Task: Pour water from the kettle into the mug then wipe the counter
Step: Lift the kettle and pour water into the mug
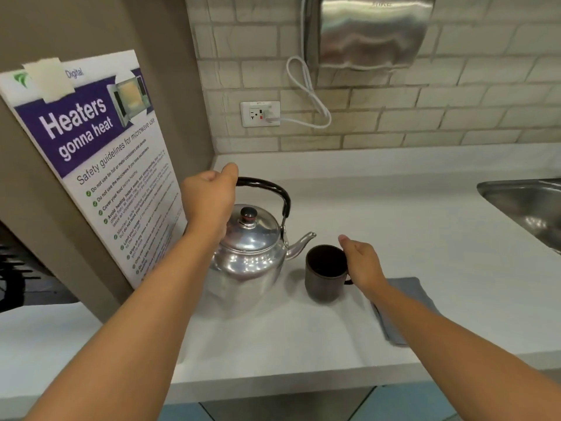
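Note:
A shiny steel kettle (249, 253) with a black arched handle stands on the white counter (425, 238), its spout pointing right toward a dark brown mug (324, 273). My left hand (209, 199) is closed around the left end of the kettle's handle. My right hand (362, 262) rests against the mug's right side at its handle, fingers curled on it. The mug stands upright and its inside looks dark. A grey folded cloth (403, 302) lies on the counter just right of the mug, partly under my right forearm.
A steel sink (528, 208) is set into the counter at the right. A poster board (100, 165) leans against the left wall beside the kettle. On the tiled back wall are a socket (260, 113) with a white cable and a steel dispenser (370, 31).

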